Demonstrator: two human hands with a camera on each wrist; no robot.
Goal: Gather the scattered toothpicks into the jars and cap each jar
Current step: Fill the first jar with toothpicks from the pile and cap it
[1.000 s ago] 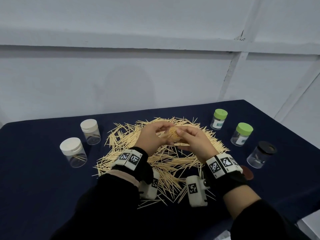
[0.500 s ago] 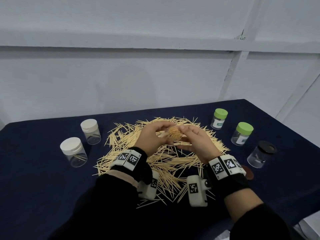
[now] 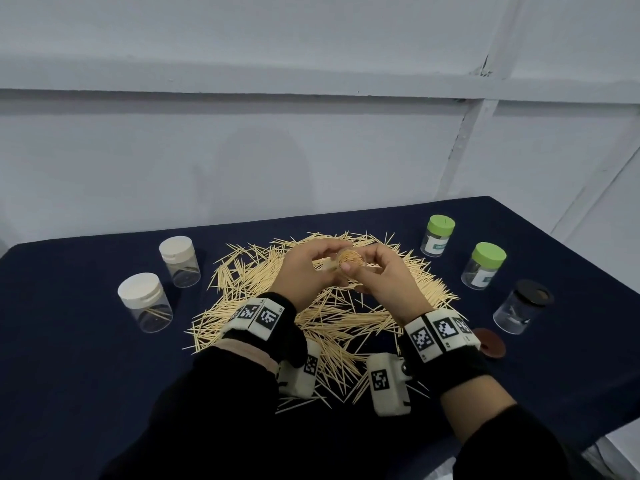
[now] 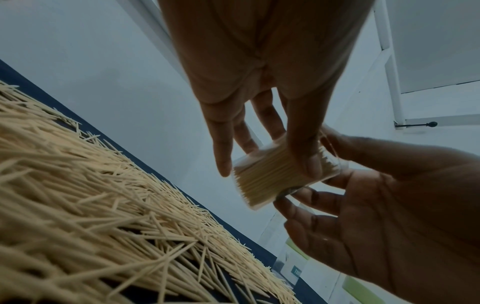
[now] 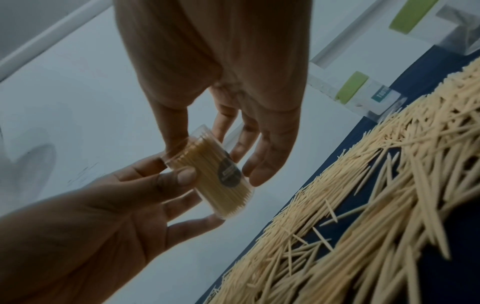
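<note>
A clear uncapped jar (image 3: 349,259) packed with toothpicks hangs above the pile, its open mouth tilted toward me. My left hand (image 3: 308,271) grips its body, thumb on the side and fingers beneath, as the right wrist view shows on the jar (image 5: 207,174). My right hand (image 3: 384,271) holds the other side, its thumb at the mouth's rim. In the left wrist view the jar (image 4: 270,176) sits between the left hand (image 4: 262,127) and the right hand (image 4: 389,205). Scattered toothpicks (image 3: 346,323) cover the dark blue cloth below.
Two white-capped jars (image 3: 145,303) (image 3: 180,261) stand at the left. Two green-capped jars (image 3: 438,235) (image 3: 485,266) and a black-capped jar (image 3: 523,311) stand at the right. A loose brown cap (image 3: 490,344) lies by the black-capped jar. A grey wall runs behind the table (image 3: 69,341).
The jar has turned between my hands so its toothpick-filled mouth now faces up toward me. Both hands stay over the pile, barely shifted.
</note>
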